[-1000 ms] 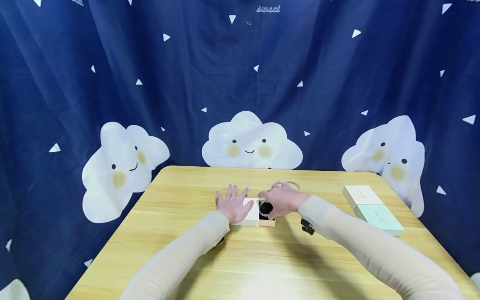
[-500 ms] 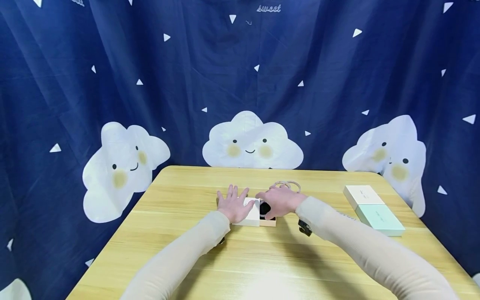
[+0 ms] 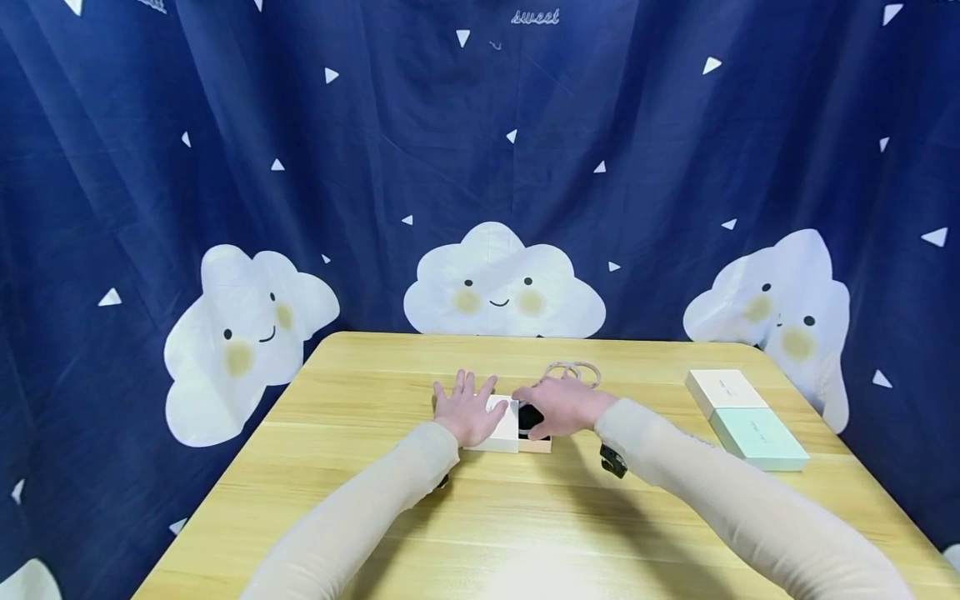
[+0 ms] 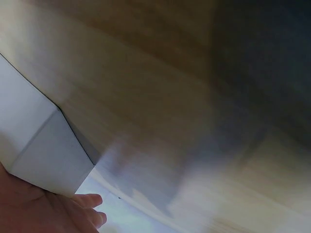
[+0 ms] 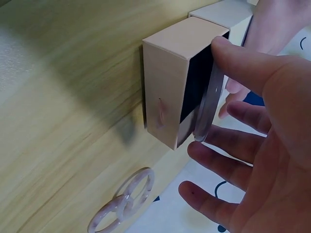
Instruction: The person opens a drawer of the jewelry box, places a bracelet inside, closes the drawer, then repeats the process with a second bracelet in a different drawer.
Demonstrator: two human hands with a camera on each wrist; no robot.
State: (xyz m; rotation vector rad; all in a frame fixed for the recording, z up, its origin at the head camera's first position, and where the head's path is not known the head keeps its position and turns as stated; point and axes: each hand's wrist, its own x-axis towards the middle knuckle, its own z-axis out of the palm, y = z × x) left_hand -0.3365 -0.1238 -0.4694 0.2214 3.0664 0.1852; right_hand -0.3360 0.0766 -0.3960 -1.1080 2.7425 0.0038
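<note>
My left hand (image 3: 467, 414) lies flat with fingers spread on the white sleeve (image 3: 497, 440) of a small box. From the sleeve's right end sticks out a peach drawer (image 5: 165, 92) with black lining (image 5: 194, 80). At the drawer, my right hand (image 3: 567, 406) holds a translucent bangle (image 5: 209, 104) between thumb and fingers, the thumb at one side of the ring and a fingertip at the opposite side. The bangle lies against the drawer's open top; how deep it sits is unclear. In the left wrist view, the white sleeve (image 4: 43, 141) shows above the palm.
Behind my right hand, two pale bangles (image 5: 151, 182) lie overlapping on the wooden table (image 3: 360, 383). At the table's right side, a pale pink box (image 3: 723, 392) touches a mint green box (image 3: 761, 437). A dark blue curtain (image 3: 375, 167) hangs behind the table.
My right hand has shifted slightly left over the drawer, and the bangle has gone lower against the black lining. More of the two bangles behind it shows. My left hand stays put.
</note>
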